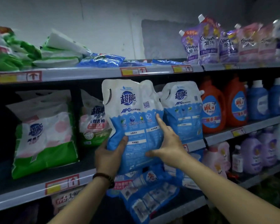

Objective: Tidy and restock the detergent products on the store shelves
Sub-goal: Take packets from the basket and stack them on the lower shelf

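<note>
left hand (110,156) grips the detergent pouch (132,113) low down; right hand (169,143) presses it flat-fingered. held upright, likely to stand beside the shelved pouch (183,113).

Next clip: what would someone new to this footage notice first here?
A large white-and-blue detergent pouch fills the centre, held before the middle shelf: the left hand grips its lower edge, the right hand presses its front with a straight index finger. A matching pouch stands just right of it, then orange bottles; purple pouches line the top shelf at right.
</note>
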